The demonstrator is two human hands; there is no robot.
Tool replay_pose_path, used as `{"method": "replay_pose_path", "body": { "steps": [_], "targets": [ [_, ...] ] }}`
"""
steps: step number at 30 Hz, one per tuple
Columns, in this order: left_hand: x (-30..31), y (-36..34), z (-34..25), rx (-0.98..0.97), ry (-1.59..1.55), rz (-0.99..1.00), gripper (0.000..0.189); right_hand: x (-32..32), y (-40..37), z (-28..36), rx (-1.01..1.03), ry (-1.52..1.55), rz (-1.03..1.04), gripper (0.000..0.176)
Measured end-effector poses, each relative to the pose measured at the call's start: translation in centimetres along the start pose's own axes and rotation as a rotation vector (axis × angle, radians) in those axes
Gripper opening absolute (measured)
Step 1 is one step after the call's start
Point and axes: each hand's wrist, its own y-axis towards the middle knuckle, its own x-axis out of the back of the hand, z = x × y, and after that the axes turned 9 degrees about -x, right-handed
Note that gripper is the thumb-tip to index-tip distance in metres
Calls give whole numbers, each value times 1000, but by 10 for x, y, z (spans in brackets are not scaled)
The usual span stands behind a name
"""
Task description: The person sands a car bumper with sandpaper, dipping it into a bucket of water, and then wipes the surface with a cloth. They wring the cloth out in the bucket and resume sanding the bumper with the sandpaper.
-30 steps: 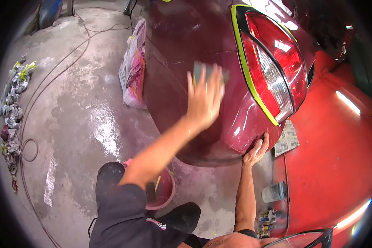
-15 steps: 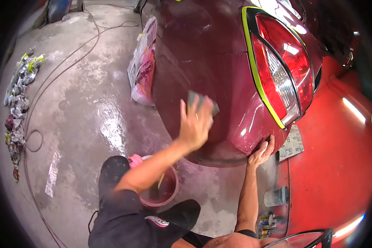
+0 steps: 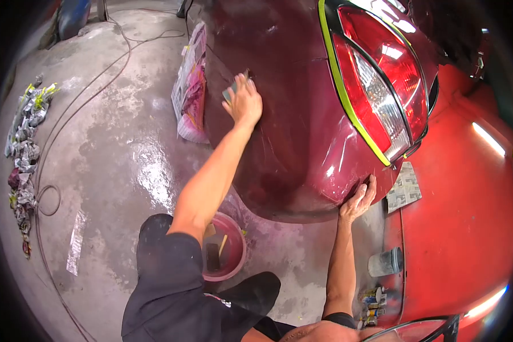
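Note:
My left hand (image 3: 246, 101) is pressed on the dark red car panel (image 3: 285, 125), fingers closed over a small greenish-grey sanding pad (image 3: 230, 93) that is mostly hidden beneath them. At the panel's lower right corner, below the tail light, my right hand (image 3: 357, 200) rests with its fingers stretched out along the edge, holding nothing. The red and clear tail light (image 3: 385, 91) is bordered by yellow-green masking tape (image 3: 337, 85). Fine pale streaks show on the panel between the two hands.
A pink basin (image 3: 243, 257) with a dark block and a yellow stick stands below my left arm. Paint-stained masking paper (image 3: 192, 91) hangs at the panel's left edge. A hose (image 3: 85, 94) and crumpled masking waste (image 3: 25, 154) lie left; a grey bucket (image 3: 382, 263) and several cans (image 3: 371, 299) are right.
My left hand has moved with the pad up and left across the panel, toward the masking paper. My right hand stays at the corner. The view has shifted slightly.

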Motion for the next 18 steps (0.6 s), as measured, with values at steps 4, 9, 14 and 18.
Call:
{"method": "replay_pose_path", "body": {
  "steps": [4, 9, 14, 18],
  "targets": [
    [10, -150, -3, -532, 142, 14, 55, 0, 0, 0, 33, -17, -3, 48],
    [8, -37, -16, -472, 194, 4, 52, -1, -1, -2, 40, -7, -8, 47],
    [18, -116, -38, -652, 133, -11, 54, -2, -1, 3, 8, 15, -37, 47],
    [32, -140, -11, -920, 76, 129, 61, 0, 4, -4, 45, 2, -30, 48]
  ]
}}
